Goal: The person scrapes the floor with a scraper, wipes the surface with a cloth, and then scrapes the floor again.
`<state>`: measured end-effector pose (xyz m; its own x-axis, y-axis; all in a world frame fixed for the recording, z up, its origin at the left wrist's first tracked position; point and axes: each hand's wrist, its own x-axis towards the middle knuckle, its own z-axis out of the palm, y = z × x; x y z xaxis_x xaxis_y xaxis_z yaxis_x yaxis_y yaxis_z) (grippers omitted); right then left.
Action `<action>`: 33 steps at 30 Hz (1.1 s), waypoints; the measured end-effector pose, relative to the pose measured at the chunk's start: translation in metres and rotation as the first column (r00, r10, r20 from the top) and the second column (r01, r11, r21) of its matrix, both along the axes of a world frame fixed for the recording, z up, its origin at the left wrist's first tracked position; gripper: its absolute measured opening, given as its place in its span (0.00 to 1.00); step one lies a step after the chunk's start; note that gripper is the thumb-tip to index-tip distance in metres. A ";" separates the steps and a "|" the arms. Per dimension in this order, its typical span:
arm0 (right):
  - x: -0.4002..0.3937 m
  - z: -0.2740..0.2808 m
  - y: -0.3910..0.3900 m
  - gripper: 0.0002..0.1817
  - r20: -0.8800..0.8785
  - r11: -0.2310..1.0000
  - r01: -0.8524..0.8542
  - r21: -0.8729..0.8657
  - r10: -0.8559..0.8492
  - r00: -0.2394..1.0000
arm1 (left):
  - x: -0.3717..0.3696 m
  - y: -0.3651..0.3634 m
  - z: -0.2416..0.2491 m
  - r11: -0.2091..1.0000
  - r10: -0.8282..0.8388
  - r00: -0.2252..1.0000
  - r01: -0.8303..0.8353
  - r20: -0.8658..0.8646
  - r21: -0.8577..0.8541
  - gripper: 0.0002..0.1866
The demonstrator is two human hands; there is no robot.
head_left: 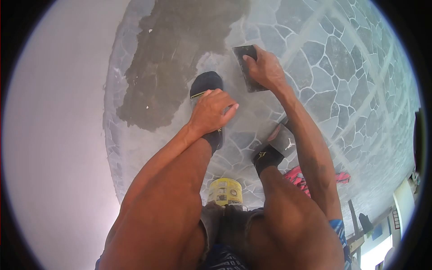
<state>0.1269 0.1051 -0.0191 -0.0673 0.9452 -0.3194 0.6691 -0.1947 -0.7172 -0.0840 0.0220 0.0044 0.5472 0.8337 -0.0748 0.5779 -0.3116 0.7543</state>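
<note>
My right hand (266, 69) grips a black flat rectangular spreader (245, 74) by its right side, with the thumb on top. The spreader lies low over the stone-patterned floor (335, 49), on a greyish smeared area. My left hand (211, 112) rests over my left shoe (207, 82), fingers loosely bent and thumb apart; I see nothing in it, and its fingertips are partly hidden. Ahead of the left shoe, a dark grey-brown wet-looking patch (173, 54) covers part of the floor pattern.
A yellow-labelled bucket (226, 191) stands between my legs. My right foot wears a dark sandal (281, 143). Behind the right leg lies a pink-red cloth (296, 180). A pale wall (58, 121) borders the left side. Wooden pieces (356, 243) stand at lower right.
</note>
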 end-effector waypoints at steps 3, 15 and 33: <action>0.037 0.005 -0.017 0.17 -0.058 0.990 0.127 -0.062 -0.131 0.990 | -0.001 -0.003 0.001 1.000 0.015 1.000 -0.015 -0.009 -0.011 0.02; 0.023 0.011 -0.018 0.18 -0.028 0.994 -0.018 -0.111 0.015 0.999 | 0.000 0.005 0.001 1.000 0.000 1.000 -0.001 -0.029 -0.012 0.03; 0.055 0.015 -0.043 0.21 -0.084 0.985 0.046 -0.169 -0.061 0.995 | 0.002 0.000 0.002 1.000 0.015 0.999 -0.014 -0.039 0.005 0.03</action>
<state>0.1821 0.0623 -0.0039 -0.0530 0.8825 -0.4673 0.5894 -0.3501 -0.7280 -0.0816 0.0215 0.0065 0.5319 0.8419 -0.0915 0.6111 -0.3067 0.7297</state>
